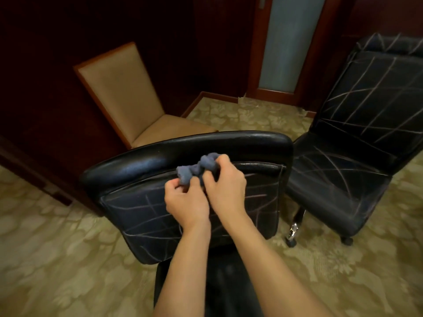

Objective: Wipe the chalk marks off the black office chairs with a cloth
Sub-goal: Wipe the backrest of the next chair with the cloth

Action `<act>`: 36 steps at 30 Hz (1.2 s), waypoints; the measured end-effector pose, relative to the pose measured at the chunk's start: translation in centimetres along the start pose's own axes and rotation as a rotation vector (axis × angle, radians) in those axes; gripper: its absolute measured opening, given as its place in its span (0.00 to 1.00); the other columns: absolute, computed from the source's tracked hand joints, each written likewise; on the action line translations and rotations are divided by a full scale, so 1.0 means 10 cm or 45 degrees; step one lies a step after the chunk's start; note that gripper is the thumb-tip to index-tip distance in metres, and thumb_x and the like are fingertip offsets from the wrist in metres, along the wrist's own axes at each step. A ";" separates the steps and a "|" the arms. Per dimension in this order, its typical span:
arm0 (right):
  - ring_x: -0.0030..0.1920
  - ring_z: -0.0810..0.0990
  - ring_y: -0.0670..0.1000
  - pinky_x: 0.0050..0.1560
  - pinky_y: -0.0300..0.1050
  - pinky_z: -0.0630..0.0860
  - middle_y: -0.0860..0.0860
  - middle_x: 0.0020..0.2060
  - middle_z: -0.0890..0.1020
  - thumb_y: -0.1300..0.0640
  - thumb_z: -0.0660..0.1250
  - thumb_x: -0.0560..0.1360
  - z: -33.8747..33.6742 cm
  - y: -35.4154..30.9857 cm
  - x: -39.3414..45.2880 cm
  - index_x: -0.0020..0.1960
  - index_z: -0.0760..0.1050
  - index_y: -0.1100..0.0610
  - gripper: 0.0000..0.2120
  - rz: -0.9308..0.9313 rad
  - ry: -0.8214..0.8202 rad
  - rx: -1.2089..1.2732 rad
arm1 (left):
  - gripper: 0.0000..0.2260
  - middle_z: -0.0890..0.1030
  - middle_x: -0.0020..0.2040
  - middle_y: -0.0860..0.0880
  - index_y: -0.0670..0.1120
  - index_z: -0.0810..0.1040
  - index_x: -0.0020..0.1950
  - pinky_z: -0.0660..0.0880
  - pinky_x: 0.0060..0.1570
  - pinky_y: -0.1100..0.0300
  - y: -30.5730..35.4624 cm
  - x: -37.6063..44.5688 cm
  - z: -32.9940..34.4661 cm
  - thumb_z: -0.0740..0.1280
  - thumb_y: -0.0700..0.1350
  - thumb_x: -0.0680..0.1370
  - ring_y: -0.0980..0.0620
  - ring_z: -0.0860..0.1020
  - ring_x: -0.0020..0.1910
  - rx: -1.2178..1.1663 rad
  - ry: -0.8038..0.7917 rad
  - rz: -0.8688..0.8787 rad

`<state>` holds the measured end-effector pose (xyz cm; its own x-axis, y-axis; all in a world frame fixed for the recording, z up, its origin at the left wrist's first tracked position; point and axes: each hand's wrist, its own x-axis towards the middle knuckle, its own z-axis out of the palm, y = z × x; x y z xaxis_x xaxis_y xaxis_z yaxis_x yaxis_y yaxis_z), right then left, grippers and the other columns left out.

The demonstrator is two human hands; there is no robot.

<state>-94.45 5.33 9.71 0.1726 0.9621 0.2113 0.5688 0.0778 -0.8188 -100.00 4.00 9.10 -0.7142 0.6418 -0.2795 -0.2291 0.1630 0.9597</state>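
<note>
A black office chair [142, 211] stands right in front of me with its back toward me. Pale chalk lines cross the rear panel; its padded top roll looks free of them. Above that panel both hands hold a crumpled grey-blue cloth [194, 168]. My left hand [185, 202] grips the cloth's lower end with curled fingers. My right hand [225, 181] pinches its upper end near the top roll. A second black office chair [357, 124] stands at the right, facing me, with chalk lines over its seat and backrest.
A tan upholstered wooden chair [128, 97] stands behind the near chair, against dark wood panelling at the left. A door with a frosted glass pane [288, 42] is at the back. Patterned beige carpet [57, 248] covers the floor around the chairs.
</note>
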 end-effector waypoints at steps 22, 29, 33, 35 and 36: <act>0.39 0.74 0.45 0.43 0.42 0.69 0.44 0.40 0.75 0.56 0.67 0.78 -0.94 0.60 0.22 0.48 0.68 0.50 0.07 0.049 0.132 -0.397 | 0.06 0.81 0.50 0.48 0.51 0.77 0.46 0.82 0.49 0.53 -0.19 -0.62 0.78 0.71 0.40 0.76 0.51 0.82 0.47 0.066 -0.415 -0.297; 0.45 0.80 0.50 0.42 0.43 0.70 0.49 0.43 0.80 0.55 0.66 0.77 -0.37 0.12 0.27 0.48 0.69 0.51 0.05 -0.132 0.025 -0.514 | 0.08 0.81 0.52 0.48 0.50 0.77 0.51 0.81 0.53 0.51 0.07 -0.15 0.31 0.69 0.38 0.78 0.51 0.82 0.51 -0.187 -0.260 -0.413; 0.50 0.80 0.52 0.48 0.45 0.72 0.51 0.48 0.81 0.55 0.66 0.77 0.04 -0.20 0.17 0.51 0.72 0.53 0.05 -0.184 -0.007 -0.462 | 0.08 0.84 0.49 0.44 0.48 0.76 0.46 0.81 0.48 0.52 0.12 0.12 -0.02 0.70 0.36 0.76 0.49 0.83 0.47 -0.236 -0.054 -0.350; 0.51 0.80 0.52 0.50 0.46 0.74 0.51 0.49 0.81 0.55 0.65 0.77 0.26 -0.34 0.11 0.52 0.73 0.54 0.05 -0.243 -0.051 -0.446 | 0.06 0.84 0.49 0.43 0.47 0.76 0.48 0.81 0.49 0.51 0.14 0.26 -0.19 0.70 0.37 0.76 0.48 0.83 0.48 -0.247 0.029 -0.314; 0.51 0.80 0.52 0.50 0.47 0.76 0.51 0.49 0.81 0.55 0.64 0.78 0.32 -0.39 0.08 0.53 0.73 0.54 0.05 -0.271 -0.067 -0.433 | 0.06 0.84 0.49 0.43 0.46 0.77 0.50 0.81 0.50 0.51 0.15 0.30 -0.25 0.70 0.37 0.77 0.48 0.83 0.48 -0.242 0.052 -0.298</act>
<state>-99.09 6.67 11.39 -0.0140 0.9466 0.3220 0.8224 0.1941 -0.5347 -104.12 4.33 9.62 -0.6528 0.5719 -0.4968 -0.5072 0.1571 0.8474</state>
